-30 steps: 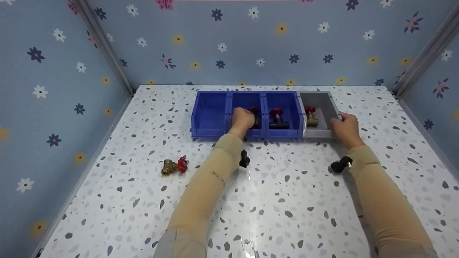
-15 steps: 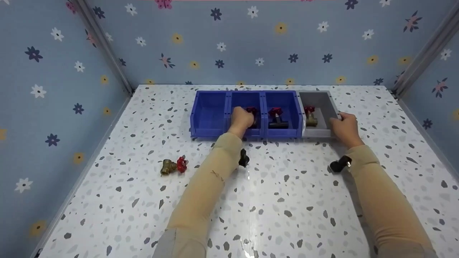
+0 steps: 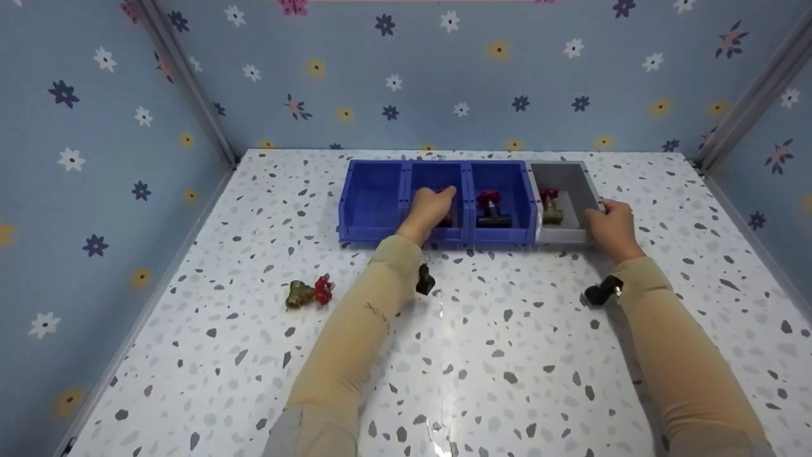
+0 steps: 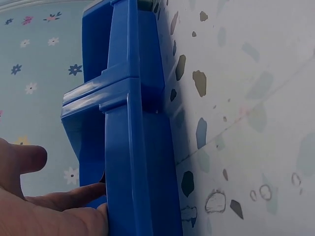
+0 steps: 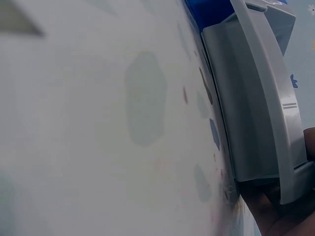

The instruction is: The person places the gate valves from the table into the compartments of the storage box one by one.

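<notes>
My left hand (image 3: pixel 431 206) is inside the second blue bin (image 3: pixel 438 170) from the left. In the left wrist view the thumb stands apart from the extended fingers (image 4: pixel 74 197), which reach behind the bin's front wall. Beneath that hand a valve (image 3: pixel 446 220) is mostly hidden. My right hand (image 3: pixel 612 228) grips the right wall of the grey bin (image 3: pixel 574 184), where a brass valve (image 3: pixel 552 213) with a red handwheel lies. A dark valve (image 3: pixel 493 219) with a red handwheel sits in the third bin (image 3: pixel 498 170).
Another brass valve (image 3: pixel 299 294) with a red handwheel lies on the speckled table (image 3: pixel 495 381), left of my left forearm. The leftmost blue bin (image 3: pixel 374 197) joins the row. Flower-patterned walls (image 3: pixel 444 82) enclose the table at the back and sides.
My left hand's thumb and fingers have spread from their closer grasp by the valve in the second bin, and its forearm has shifted slightly left. My right hand has stayed on the grey bin.
</notes>
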`<state>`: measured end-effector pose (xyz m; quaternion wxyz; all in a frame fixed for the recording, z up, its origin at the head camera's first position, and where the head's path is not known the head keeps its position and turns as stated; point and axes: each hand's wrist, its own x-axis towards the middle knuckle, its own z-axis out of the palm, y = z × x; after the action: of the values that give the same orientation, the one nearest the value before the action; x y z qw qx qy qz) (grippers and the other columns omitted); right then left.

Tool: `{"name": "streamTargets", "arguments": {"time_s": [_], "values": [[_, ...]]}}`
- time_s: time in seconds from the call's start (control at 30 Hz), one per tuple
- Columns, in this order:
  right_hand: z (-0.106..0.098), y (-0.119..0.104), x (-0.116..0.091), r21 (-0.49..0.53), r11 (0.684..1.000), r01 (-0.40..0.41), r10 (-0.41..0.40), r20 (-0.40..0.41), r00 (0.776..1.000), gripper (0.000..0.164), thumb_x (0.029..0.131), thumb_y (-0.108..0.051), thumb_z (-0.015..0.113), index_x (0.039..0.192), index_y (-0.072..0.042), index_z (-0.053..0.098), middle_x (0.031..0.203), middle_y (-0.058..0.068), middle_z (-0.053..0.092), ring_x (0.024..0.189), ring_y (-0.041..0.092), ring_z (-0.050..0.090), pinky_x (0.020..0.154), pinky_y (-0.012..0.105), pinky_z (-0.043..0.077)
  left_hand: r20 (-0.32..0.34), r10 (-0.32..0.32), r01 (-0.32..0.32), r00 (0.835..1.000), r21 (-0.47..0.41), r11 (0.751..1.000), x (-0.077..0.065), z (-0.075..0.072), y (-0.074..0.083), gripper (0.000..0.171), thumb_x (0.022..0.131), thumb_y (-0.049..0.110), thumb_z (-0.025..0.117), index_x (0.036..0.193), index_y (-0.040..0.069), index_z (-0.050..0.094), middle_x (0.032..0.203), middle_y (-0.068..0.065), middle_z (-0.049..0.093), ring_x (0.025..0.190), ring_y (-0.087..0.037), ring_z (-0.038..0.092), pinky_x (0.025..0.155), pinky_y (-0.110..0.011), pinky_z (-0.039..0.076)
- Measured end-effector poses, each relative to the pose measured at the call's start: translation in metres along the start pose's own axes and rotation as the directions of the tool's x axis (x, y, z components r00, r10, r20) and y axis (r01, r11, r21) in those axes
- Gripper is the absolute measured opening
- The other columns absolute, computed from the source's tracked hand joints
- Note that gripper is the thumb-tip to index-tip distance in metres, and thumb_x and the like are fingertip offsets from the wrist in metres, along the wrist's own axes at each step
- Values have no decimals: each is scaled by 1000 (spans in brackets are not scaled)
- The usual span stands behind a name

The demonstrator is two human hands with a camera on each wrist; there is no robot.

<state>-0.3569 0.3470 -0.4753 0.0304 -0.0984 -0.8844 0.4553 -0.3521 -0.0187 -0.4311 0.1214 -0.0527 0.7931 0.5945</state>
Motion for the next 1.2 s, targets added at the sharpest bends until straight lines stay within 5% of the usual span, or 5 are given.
{"name": "streamTargets", "arguments": {"time_s": [0.27,0.5,0.63,0.77,1.2], "values": [[2,0,-4,14,1000,25,-25,-4,1000,54,104,-16,48,153,4,58,151,27,63,130,30,63,107,40,54,-10,10,-10,1000,-12,1000,-1,-2,-1,61,116,40,47,153,-8,45,128,-19,54,94,-19,49,113,-41,47],[0,-2,-4,-12,1000,23,-23,-22,999,51,102,-16,49,146,5,65,141,24,69,101,9,60,84,19,48,-22,48,-48,999,-13,999,-4,-6,0,35,116,38,50,97,8,47,80,1,40,68,-13,39,87,-39,43],[-2,-2,-2,-23,1000,13,-13,-7,1000,52,103,-17,48,148,5,62,143,25,67,103,9,61,85,19,48,-19,51,-50,999,27,998,-5,-9,2,37,115,36,53,122,1,61,109,-6,62,102,-18,61,104,-39,51],[-2,-2,-1,-26,1000,9,-9,-3,1000,52,104,-17,48,149,4,61,145,24,67,109,13,62,87,21,49,25,38,-39,999,61,997,-6,-12,4,65,114,35,54,164,-3,38,163,-17,50,152,-28,49,130,-45,40],[-1,1,-3,-24,999,40,-40,-13,999,52,103,-16,48,151,3,61,146,26,67,116,21,65,88,21,50,66,78,-84,995,90,992,-16,-14,8,64,113,30,58,164,-3,39,167,-19,47,151,-30,52,128,-43,43]]}}
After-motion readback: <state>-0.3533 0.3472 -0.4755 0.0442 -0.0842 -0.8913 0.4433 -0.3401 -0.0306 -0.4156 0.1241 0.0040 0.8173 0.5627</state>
